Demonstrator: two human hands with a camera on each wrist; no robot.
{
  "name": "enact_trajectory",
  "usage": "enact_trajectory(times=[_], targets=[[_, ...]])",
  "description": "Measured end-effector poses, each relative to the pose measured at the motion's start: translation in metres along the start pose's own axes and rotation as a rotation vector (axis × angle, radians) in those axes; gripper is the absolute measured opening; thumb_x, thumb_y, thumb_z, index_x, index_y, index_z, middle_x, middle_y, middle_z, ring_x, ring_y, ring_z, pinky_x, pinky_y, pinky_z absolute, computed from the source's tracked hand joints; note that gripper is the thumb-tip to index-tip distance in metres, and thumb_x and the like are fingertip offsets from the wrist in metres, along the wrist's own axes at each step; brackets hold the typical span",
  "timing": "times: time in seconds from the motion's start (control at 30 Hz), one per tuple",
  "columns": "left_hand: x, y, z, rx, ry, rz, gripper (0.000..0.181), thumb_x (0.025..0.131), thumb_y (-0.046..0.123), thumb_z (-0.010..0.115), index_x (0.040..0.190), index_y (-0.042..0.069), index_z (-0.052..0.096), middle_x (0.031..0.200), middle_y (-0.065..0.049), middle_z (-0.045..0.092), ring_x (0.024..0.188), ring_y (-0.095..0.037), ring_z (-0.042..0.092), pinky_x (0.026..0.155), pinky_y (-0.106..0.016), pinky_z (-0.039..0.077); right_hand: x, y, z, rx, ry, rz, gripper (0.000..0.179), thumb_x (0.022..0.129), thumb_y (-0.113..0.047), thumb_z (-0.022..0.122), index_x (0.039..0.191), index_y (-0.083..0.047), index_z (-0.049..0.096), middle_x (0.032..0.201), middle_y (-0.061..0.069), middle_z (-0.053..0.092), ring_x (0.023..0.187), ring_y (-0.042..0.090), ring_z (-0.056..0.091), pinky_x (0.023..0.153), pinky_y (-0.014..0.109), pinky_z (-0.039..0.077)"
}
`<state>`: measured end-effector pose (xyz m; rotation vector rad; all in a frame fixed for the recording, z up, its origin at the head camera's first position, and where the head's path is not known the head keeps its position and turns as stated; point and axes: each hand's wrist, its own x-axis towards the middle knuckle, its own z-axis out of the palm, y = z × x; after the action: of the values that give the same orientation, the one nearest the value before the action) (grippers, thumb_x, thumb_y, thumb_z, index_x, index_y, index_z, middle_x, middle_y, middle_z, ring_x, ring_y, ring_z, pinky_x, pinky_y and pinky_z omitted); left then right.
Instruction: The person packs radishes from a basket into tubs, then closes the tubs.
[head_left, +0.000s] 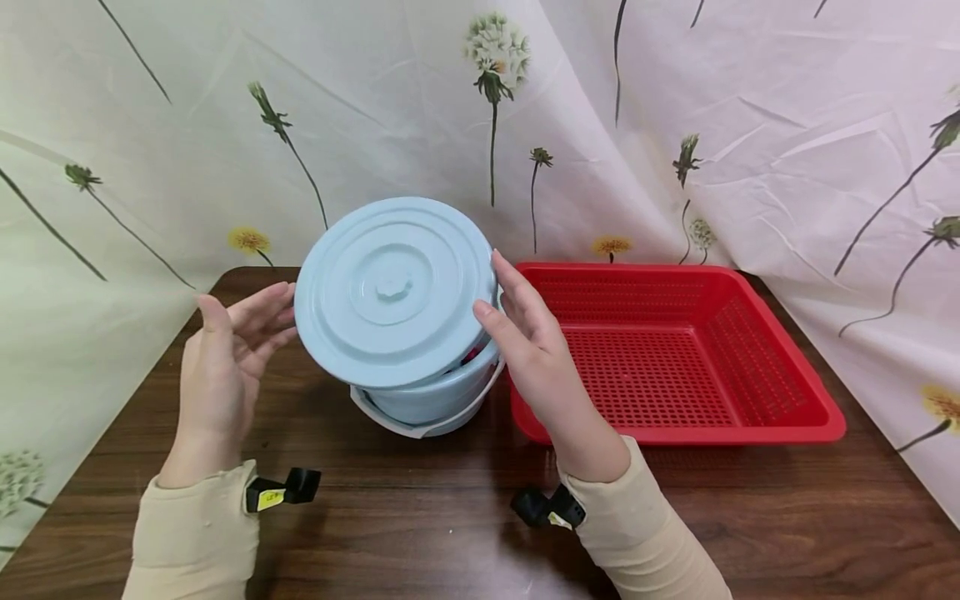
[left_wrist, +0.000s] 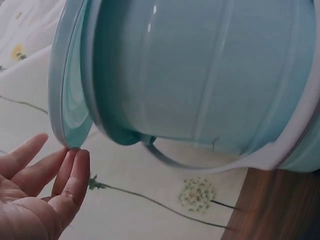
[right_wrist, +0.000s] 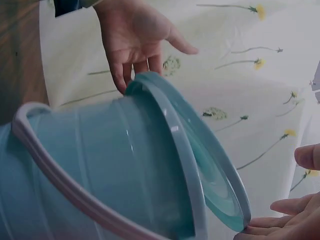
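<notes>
A round light-blue lid (head_left: 367, 333) with a small centre knob lies tilted and off-centre over a light-blue bucket (head_left: 435, 404). Between lid and rim a gap shows in both wrist views, and a bit of something red peeks through it in the head view. My left hand (head_left: 225, 375) has its fingers extended, with fingertips (left_wrist: 80, 155) at the lid's left edge. On the opposite side, my right hand (head_left: 543, 354) touches the lid's edge with straight fingers (right_wrist: 265, 227), its thumb held apart. The bucket's pale handle (right_wrist: 75, 192) hangs down along its side.
A red perforated plastic basket (head_left: 780, 432) stands on the dark wooden table (head_left: 420, 517), right of the bucket. Behind and at both sides hangs a white cloth (head_left: 390, 108) printed with dandelions.
</notes>
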<state>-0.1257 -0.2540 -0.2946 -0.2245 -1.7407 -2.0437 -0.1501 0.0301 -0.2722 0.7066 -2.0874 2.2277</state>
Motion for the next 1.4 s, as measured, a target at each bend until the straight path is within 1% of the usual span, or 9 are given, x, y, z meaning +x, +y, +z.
enact_trajectory(times=[0.13, 0.3, 0.6, 0.7, 0.77, 0.87, 1.0, 1.17, 1.4], targets=[[-0.001, -0.002, 0.004, 0.008, -0.027, 0.001, 0.066, 0.106, 0.047, 0.03, 0.126, -0.007, 0.062, 0.118, -0.005, 0.072, 0.105, -0.016, 0.067, 0.089, -0.021, 0.053, 0.004, 0.002, -0.005, -0.038, 0.027, 0.035, 0.058, 0.102, -0.018, 0.052, 0.156, -0.015, 0.03, 0.159, -0.006, 0.032, 0.146, 0.006, 0.029, 0.12, 0.035, 0.026], [-0.001, -0.003, 0.008, 0.025, -0.039, -0.015, 0.062, 0.107, 0.045, 0.03, 0.124, -0.002, 0.066, 0.118, -0.003, 0.072, 0.105, -0.015, 0.067, 0.088, -0.021, 0.054, 0.008, 0.003, -0.01, -0.086, 0.054, 0.089, 0.057, 0.102, -0.019, 0.052, 0.155, -0.018, 0.032, 0.158, -0.007, 0.034, 0.145, 0.006, 0.031, 0.12, 0.036, 0.027], [0.0, -0.005, 0.009, 0.081, -0.017, -0.042, 0.058, 0.107, 0.044, 0.03, 0.12, 0.004, 0.069, 0.115, 0.001, 0.073, 0.103, -0.012, 0.068, 0.085, -0.019, 0.054, 0.012, 0.005, -0.016, -0.134, 0.037, 0.153, 0.056, 0.101, -0.02, 0.053, 0.154, -0.022, 0.034, 0.159, -0.003, 0.033, 0.147, 0.017, 0.032, 0.118, 0.043, 0.031], [0.0, -0.006, 0.008, 0.1, -0.013, -0.055, 0.057, 0.106, 0.045, 0.031, 0.117, 0.006, 0.07, 0.114, 0.003, 0.073, 0.102, -0.011, 0.068, 0.084, -0.018, 0.054, 0.014, 0.007, -0.018, -0.146, 0.032, 0.157, 0.055, 0.101, -0.02, 0.053, 0.153, -0.021, 0.035, 0.159, -0.002, 0.034, 0.146, 0.019, 0.034, 0.117, 0.045, 0.033], [0.001, -0.006, 0.008, 0.111, -0.01, -0.062, 0.058, 0.106, 0.046, 0.032, 0.117, 0.005, 0.071, 0.112, 0.003, 0.073, 0.101, -0.01, 0.069, 0.083, -0.018, 0.054, 0.015, 0.008, -0.02, -0.145, 0.032, 0.158, 0.054, 0.101, -0.019, 0.053, 0.152, -0.021, 0.037, 0.158, -0.001, 0.036, 0.145, 0.019, 0.035, 0.116, 0.046, 0.034], [0.001, -0.006, 0.008, 0.106, -0.013, -0.063, 0.059, 0.105, 0.047, 0.034, 0.117, 0.003, 0.071, 0.11, 0.003, 0.074, 0.1, -0.01, 0.069, 0.083, -0.018, 0.055, 0.017, 0.009, -0.022, -0.142, 0.039, 0.166, 0.051, 0.101, -0.019, 0.052, 0.15, -0.02, 0.04, 0.155, 0.0, 0.04, 0.143, 0.019, 0.037, 0.115, 0.047, 0.035], [0.001, -0.006, 0.007, 0.107, -0.024, -0.061, 0.059, 0.104, 0.049, 0.035, 0.116, 0.004, 0.071, 0.109, 0.003, 0.074, 0.1, -0.01, 0.07, 0.082, -0.018, 0.055, 0.018, 0.009, -0.025, -0.151, 0.05, 0.179, 0.047, 0.101, -0.018, 0.052, 0.148, -0.019, 0.044, 0.151, 0.002, 0.045, 0.141, 0.019, 0.04, 0.114, 0.047, 0.037], [0.001, -0.006, 0.006, 0.111, -0.027, -0.076, 0.058, 0.104, 0.05, 0.037, 0.115, 0.005, 0.072, 0.107, 0.003, 0.075, 0.098, -0.009, 0.07, 0.082, -0.018, 0.055, 0.019, 0.009, -0.027, -0.162, 0.066, 0.19, 0.045, 0.101, -0.017, 0.052, 0.145, -0.018, 0.045, 0.146, 0.004, 0.047, 0.137, 0.02, 0.043, 0.113, 0.047, 0.038], [0.002, -0.005, 0.005, 0.111, -0.002, -0.11, 0.056, 0.102, 0.052, 0.039, 0.11, 0.009, 0.074, 0.105, 0.004, 0.075, 0.095, -0.008, 0.071, 0.079, -0.017, 0.055, 0.02, 0.007, -0.029, -0.148, 0.075, 0.199, 0.043, 0.101, -0.016, 0.051, 0.144, -0.017, 0.047, 0.143, 0.007, 0.05, 0.132, 0.023, 0.049, 0.111, 0.047, 0.039]])
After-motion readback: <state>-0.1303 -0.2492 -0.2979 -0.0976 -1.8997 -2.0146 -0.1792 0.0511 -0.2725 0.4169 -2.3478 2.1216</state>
